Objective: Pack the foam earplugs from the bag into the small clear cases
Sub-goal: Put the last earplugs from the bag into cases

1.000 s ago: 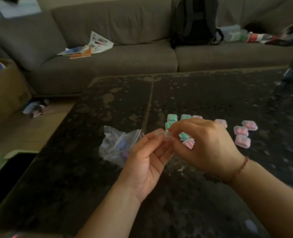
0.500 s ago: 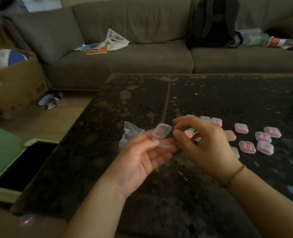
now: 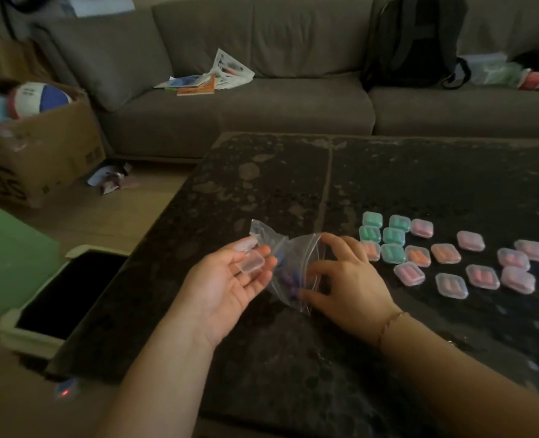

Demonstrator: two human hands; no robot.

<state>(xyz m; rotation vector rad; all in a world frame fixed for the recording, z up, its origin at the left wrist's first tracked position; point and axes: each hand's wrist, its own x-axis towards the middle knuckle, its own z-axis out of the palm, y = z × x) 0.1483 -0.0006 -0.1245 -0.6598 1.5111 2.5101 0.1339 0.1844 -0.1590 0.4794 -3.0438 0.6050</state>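
Observation:
My left hand point(image 3: 227, 279) lies palm up over the dark table point(image 3: 261, 184) and holds a small clear case point(image 3: 249, 259), hinged open and empty. Right beside it lies a clear zip bag point(image 3: 288, 267) with purple and blue earplugs point(image 3: 285, 276) inside. The fingers of my right hand point(image 3: 344, 279) are at the bag's open mouth, thumb against its lower edge. To the right of that hand, several shut cases sit on the table: green ones point(image 3: 393, 235), orange ones point(image 3: 445, 252) and pink ones point(image 3: 514, 260).
A grey sofa point(image 3: 261, 102) runs along the far side with papers point(image 3: 211, 77) and a black backpack point(image 3: 416, 39) on it. A cardboard box point(image 3: 34, 147) holding a ball stands at the left. A green lid point(image 3: 5, 257) and a dark tray point(image 3: 62, 289) lie on the floor by the table's left edge.
My hands have parted. The case has been opened and now rests in my left palm, while my right hand has dropped to the bag's mouth. The view has shifted left.

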